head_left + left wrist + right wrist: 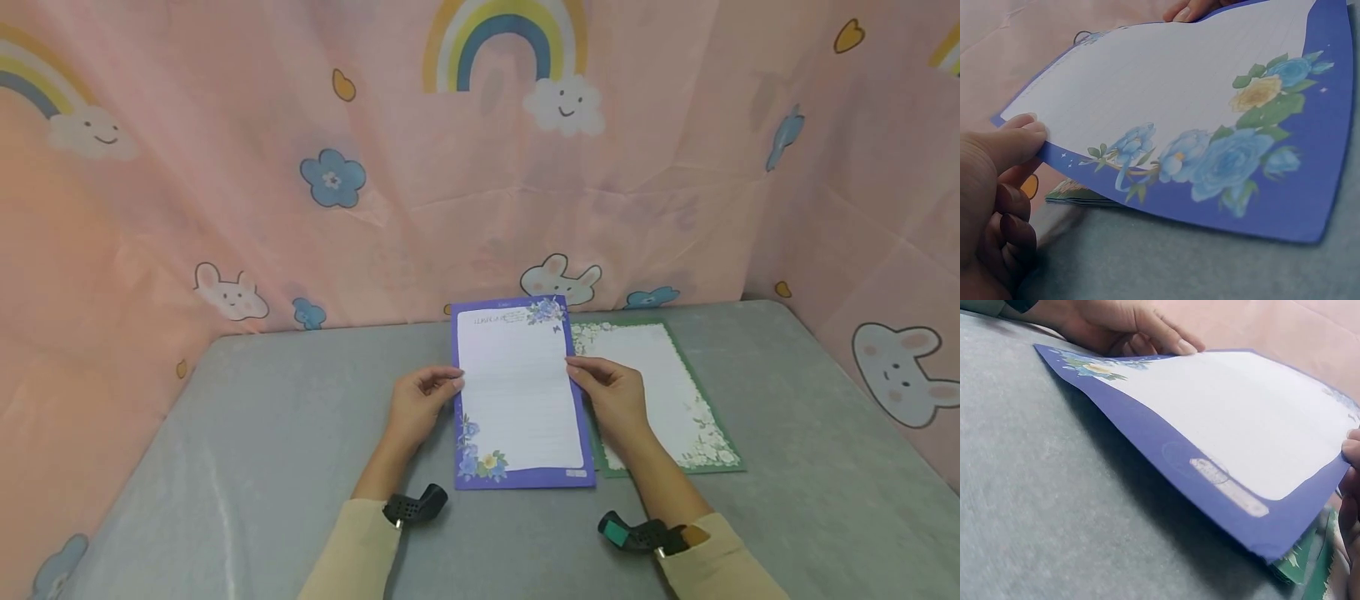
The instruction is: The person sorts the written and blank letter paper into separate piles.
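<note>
A sheet of letter paper (517,392) with a purple border and lined white middle is held up between both hands, lifted and tilted off the table. My left hand (416,404) pinches its left edge, thumb on top. On the opposite edge, my right hand (615,400) pinches it at about the same height. Blue and yellow flowers (1232,162) decorate the corner nearest my left wrist. A pale printed label (1229,487) shows on the border in the right wrist view. Partly behind the sheet lies green-bordered paper (652,375) with white flowers.
Layered paper edges (1082,199) show beneath the raised sheet in the left wrist view. A grey cloth-covered table (300,433) spreads around the hands. Pink curtain (420,167) with rainbows and rabbits hangs behind the table and along both sides. Each wrist wears a black camera band (416,506).
</note>
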Available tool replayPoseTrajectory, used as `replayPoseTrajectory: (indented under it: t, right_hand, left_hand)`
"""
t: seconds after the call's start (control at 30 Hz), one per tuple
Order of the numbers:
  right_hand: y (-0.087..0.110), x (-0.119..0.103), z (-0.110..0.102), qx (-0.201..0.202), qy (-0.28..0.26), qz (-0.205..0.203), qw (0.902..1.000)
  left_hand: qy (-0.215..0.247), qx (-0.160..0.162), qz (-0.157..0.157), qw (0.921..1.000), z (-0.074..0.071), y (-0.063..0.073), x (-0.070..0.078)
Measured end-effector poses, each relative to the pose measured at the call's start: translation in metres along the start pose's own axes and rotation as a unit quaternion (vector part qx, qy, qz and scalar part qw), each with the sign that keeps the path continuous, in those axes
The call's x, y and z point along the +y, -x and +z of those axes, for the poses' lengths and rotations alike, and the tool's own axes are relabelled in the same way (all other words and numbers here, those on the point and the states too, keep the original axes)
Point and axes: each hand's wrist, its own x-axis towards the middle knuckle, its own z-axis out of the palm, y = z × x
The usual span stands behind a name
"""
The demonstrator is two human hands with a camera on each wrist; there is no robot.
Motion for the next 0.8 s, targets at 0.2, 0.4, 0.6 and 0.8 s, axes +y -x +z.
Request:
replayPoseTrajectory:
  t: [0.2, 0.4, 0.6, 0.8]
  right_hand:
    - [0.0008, 0.0015, -0.001, -0.014, 0.013, -0.009, 0.9998]
    - [0.0018, 0.0029, -0.0012, -0.024, 0.049, -0.019, 0.9983]
    - [0.0006, 0.0044, -0.0001, -0.026, 0.052, -0.019, 0.9981]
    - [0.0033, 0.003, 0.0, -0.031, 0.05, -0.016, 0.9982]
  left_hand:
    - [-0.009, -0.004, 0.008, 0.9999, 0.0006, -0.0004, -0.0004]
    - [-0.042, -0.02, 0.031, 0.9984, 0.0028, -0.0026, -0.0046]
    - [-0.038, -0.017, 0.031, 0.9987, 0.0035, -0.0033, -0.0054]
    - [-0.024, -0.017, 0.032, 0.9991, 0.0033, -0.0027, -0.0053]
